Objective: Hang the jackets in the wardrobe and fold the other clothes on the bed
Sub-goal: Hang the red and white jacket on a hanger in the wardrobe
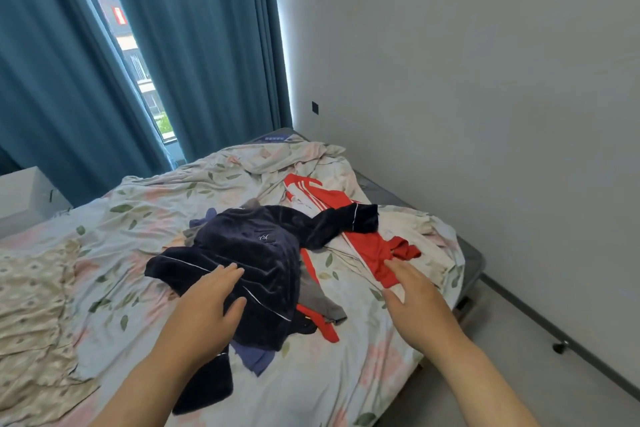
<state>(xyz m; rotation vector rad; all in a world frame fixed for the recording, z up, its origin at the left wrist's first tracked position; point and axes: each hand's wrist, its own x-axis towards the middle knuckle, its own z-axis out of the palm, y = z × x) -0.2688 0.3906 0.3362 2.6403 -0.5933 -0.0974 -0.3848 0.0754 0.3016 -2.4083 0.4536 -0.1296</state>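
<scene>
- At the middle of the floral-sheeted bed (104,218), a crumpled navy velvet jacket (256,253) is lying unhung.
- Toward the bed's right edge, a red-and-white striped garment (367,253) is lying unfolded.
- I am resting my left hand (207,302) flat on the jacket, while my right hand (412,291) is reaching, fingers straight, for the red garment.
- I am judging the task barely begun.

Floral-sheeted bed (138,218) — navy jacket (252,253), red garment (374,253) atop.

On the bed (138,218), between its middle and right edge, the jacket (249,253) lies on top of a heap, with a tracksuit garment (372,255) running from under its sleeve toward the far right corner. The left hand (204,305) is over the jacket's near part, the right hand (417,302) over the tracksuit garment's near end. Curtains (207,45) hang behind the far edge, a wall (485,80) beyond the right edge.
</scene>
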